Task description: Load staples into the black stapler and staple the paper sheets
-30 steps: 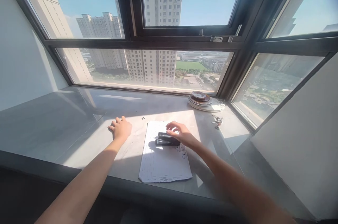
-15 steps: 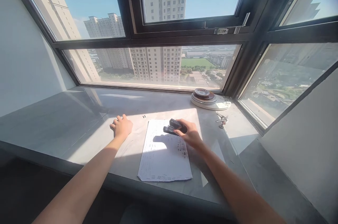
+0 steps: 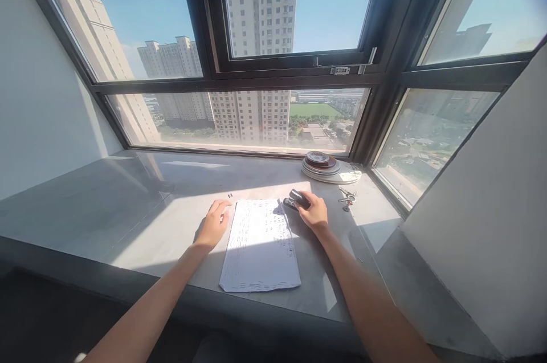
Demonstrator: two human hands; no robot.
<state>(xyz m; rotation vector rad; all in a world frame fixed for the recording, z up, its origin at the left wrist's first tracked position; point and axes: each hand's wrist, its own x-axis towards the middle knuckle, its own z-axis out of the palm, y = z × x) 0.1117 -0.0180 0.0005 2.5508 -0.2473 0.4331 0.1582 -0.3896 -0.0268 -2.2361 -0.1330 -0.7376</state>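
Note:
Stapled-looking sheets of white paper [image 3: 258, 260], covered in small marks along the edges and upper right, lie on the sill in front of me. My right hand [image 3: 315, 213] is closed around a black stapler [image 3: 296, 200] at the paper's upper right edge; the stapler's jaws are apart. On the other side, my left hand [image 3: 213, 225] rests near the paper's left edge, fingers loosely apart and nothing visible in them. Just beyond its fingertips lie tiny dark pieces [image 3: 229, 195], too small to name.
A stack of plates [image 3: 329, 172] stands by the window corner. Nearer me, a small metal object [image 3: 348, 198] with several arms lies on the stone sill [image 3: 141, 209]. Dark window frames [image 3: 256, 85] border the back, and a white wall [image 3: 461, 226] closes off the right.
My right hand has carried the stapler from above the paper to its upper right edge. My left hand has moved right, closer to the paper. The camera view has shifted slightly.

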